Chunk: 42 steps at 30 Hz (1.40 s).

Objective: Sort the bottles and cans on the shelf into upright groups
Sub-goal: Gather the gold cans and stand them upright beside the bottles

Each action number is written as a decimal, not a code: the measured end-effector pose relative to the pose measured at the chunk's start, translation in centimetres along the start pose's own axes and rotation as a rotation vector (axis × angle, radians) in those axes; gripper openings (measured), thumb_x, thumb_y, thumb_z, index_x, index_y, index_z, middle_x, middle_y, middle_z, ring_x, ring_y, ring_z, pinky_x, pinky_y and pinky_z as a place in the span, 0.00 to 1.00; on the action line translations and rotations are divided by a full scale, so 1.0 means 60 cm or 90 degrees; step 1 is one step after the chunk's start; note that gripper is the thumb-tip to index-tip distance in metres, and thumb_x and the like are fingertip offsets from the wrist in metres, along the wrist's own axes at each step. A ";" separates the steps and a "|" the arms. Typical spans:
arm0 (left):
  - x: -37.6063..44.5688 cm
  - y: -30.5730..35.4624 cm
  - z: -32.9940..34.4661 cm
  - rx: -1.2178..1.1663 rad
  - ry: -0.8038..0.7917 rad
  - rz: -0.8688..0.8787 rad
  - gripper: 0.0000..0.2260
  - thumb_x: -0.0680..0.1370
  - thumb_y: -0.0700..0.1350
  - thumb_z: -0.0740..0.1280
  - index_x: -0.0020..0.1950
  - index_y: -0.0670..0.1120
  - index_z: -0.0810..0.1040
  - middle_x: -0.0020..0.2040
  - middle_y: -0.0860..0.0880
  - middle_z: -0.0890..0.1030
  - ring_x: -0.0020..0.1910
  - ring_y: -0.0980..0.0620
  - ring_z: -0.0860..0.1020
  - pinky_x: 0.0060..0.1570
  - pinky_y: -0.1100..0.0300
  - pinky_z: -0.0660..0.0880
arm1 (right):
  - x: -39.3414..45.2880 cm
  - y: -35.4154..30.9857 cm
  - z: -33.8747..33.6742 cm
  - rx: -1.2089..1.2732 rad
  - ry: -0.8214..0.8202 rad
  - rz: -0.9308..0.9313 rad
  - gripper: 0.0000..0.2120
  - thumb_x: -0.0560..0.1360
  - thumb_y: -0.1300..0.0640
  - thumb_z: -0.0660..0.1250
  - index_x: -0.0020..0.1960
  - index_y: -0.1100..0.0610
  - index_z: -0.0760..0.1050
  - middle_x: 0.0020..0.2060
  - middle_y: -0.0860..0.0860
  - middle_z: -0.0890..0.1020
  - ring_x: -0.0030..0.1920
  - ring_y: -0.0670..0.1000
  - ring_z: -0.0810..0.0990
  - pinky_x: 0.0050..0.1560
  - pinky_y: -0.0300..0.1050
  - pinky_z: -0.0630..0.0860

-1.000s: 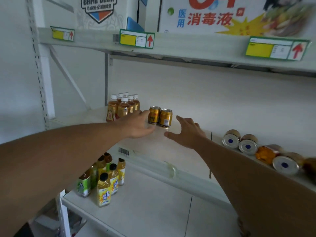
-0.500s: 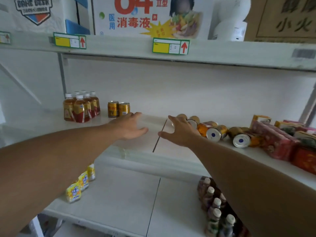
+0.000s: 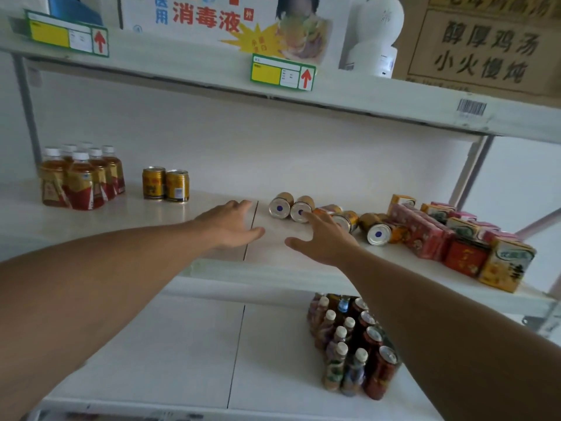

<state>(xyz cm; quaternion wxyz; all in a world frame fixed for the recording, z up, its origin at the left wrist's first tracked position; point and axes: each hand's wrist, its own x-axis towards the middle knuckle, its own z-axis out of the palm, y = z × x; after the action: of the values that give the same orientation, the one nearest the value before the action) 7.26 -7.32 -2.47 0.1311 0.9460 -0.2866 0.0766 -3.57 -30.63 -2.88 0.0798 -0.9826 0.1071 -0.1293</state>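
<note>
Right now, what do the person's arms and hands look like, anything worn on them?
Both forearms are bare as far as the frame shows: no sleeves, gloves, watch or bands. The left hand and right hand show no rings or markings on the visible fingers.

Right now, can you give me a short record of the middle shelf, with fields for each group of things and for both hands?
upright bottles: tea bottles, clustered at far left
upright cans: two gold cans, side by side, right of the bottles
fallen cans: several gold cans on their sides, right of centre
cartons: drink cartons piled at far right
left hand: open, empty, above the shelf
right hand: open, empty, fingertips at a fallen can
</note>
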 end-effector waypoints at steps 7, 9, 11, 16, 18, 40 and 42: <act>0.037 0.035 0.006 -0.012 -0.004 0.026 0.36 0.78 0.71 0.62 0.81 0.53 0.64 0.76 0.45 0.73 0.72 0.41 0.74 0.66 0.44 0.75 | 0.018 0.021 -0.019 0.005 0.015 -0.001 0.42 0.74 0.25 0.66 0.82 0.43 0.62 0.77 0.55 0.69 0.75 0.65 0.71 0.66 0.62 0.76; 0.054 0.046 0.005 -0.002 -0.011 0.026 0.33 0.78 0.71 0.61 0.76 0.51 0.67 0.72 0.45 0.75 0.66 0.40 0.77 0.60 0.45 0.76 | 0.035 0.031 -0.030 0.023 0.024 -0.013 0.38 0.74 0.27 0.67 0.79 0.41 0.64 0.71 0.54 0.74 0.71 0.63 0.74 0.63 0.61 0.77; 0.075 0.058 0.007 0.009 -0.012 0.022 0.31 0.78 0.70 0.60 0.71 0.50 0.68 0.68 0.44 0.76 0.61 0.40 0.77 0.56 0.45 0.76 | 0.057 0.045 -0.037 0.036 0.032 -0.026 0.36 0.73 0.28 0.67 0.78 0.39 0.66 0.70 0.54 0.75 0.69 0.63 0.75 0.63 0.60 0.76; 0.132 0.084 0.009 0.049 -0.007 -0.024 0.36 0.79 0.70 0.59 0.82 0.51 0.62 0.77 0.44 0.71 0.73 0.38 0.74 0.67 0.42 0.74 | 0.124 0.090 -0.048 0.042 0.012 -0.023 0.42 0.76 0.30 0.65 0.85 0.41 0.57 0.81 0.51 0.65 0.79 0.61 0.63 0.68 0.63 0.71; 0.156 0.093 0.010 0.052 0.003 -0.041 0.38 0.80 0.71 0.58 0.84 0.52 0.59 0.80 0.44 0.69 0.75 0.39 0.73 0.68 0.42 0.74 | 0.153 0.107 -0.047 0.049 0.013 -0.031 0.41 0.76 0.31 0.65 0.85 0.42 0.57 0.81 0.52 0.66 0.79 0.61 0.63 0.68 0.63 0.70; 0.347 0.097 0.105 -0.183 -0.026 -0.112 0.28 0.80 0.66 0.59 0.68 0.45 0.73 0.62 0.41 0.81 0.57 0.40 0.80 0.58 0.48 0.78 | 0.338 0.070 0.043 -0.046 -0.057 0.102 0.21 0.83 0.43 0.53 0.69 0.50 0.75 0.66 0.57 0.81 0.71 0.62 0.68 0.62 0.58 0.66; 0.352 0.096 0.103 -0.170 -0.038 -0.107 0.25 0.81 0.64 0.62 0.61 0.44 0.75 0.58 0.42 0.82 0.55 0.40 0.80 0.53 0.50 0.77 | 0.343 0.066 0.046 -0.031 -0.061 0.114 0.21 0.83 0.43 0.53 0.67 0.50 0.76 0.65 0.57 0.81 0.70 0.62 0.68 0.61 0.58 0.66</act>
<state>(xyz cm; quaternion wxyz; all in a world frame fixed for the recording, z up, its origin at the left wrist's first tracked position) 21.84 -24.77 -2.55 0.2530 0.9426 -0.2181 -0.0014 15.86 -38.85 -1.35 0.0719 -0.9758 0.1934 -0.0722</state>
